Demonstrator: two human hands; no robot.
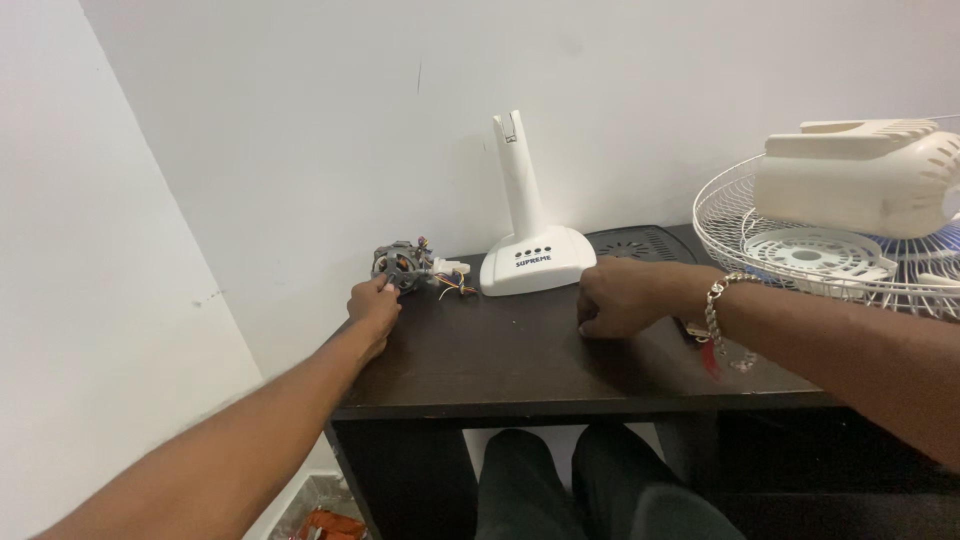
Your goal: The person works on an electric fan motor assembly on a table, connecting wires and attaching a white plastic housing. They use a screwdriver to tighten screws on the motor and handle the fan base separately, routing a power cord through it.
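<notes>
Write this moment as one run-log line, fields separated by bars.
left hand touching fan motor | right hand fisted on dark table | white fan stand between hands | wire guard at right

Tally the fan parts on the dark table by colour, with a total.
White or cream: 3 – the stand base, the wire grille and the motor housing lying on the grille.
Grey: 1 – the motor, touched by the left hand.
Total: 4.
The right hand rests on the table.
</notes>
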